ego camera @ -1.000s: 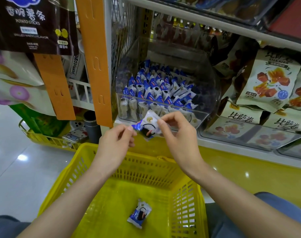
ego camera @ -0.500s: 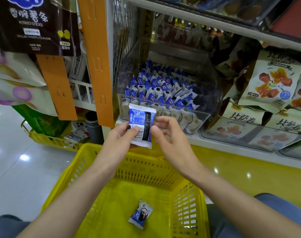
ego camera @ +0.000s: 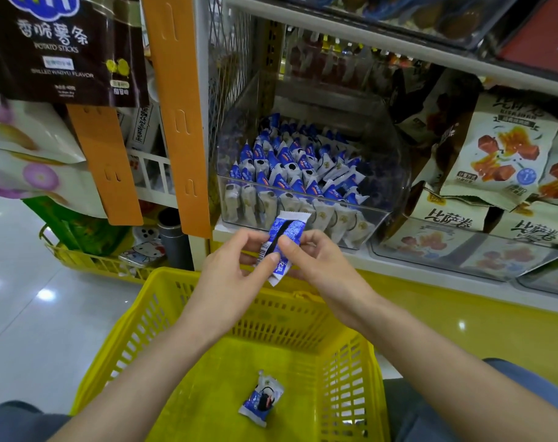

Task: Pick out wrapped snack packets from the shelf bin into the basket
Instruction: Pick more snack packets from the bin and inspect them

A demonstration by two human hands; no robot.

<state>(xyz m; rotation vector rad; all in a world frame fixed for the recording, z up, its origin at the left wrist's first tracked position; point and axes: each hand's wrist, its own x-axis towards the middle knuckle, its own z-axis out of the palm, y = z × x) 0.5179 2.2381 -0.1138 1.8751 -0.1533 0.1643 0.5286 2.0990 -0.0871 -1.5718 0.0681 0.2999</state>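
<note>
A clear shelf bin [ego camera: 395, 173] holds several blue-and-white wrapped snack packets [ego camera: 290, 167]. Just in front of it, above the far rim of the yellow basket [ego camera: 134, 317], both hands pinch one blue-and-white packet [ego camera: 285, 231] showing its back with a barcode. My left hand [ego camera: 236, 269] holds its left edge, my right hand [ego camera: 315, 263] its right side with the thumb on top. Another packet [ego camera: 261, 398] lies on the basket floor.
Orange shelf strips [ego camera: 178, 116] hang left of the bin. Larger snack bags [ego camera: 507, 148] fill the shelf to the right. A dark potato-stick bag [ego camera: 61, 46] hangs upper left. A second yellow basket [ego camera: 89, 260] with goods sits on the glossy floor.
The held packet was turned over from its front to its barcode back, then tilted; both hands shifted slightly right and closed in on it.
</note>
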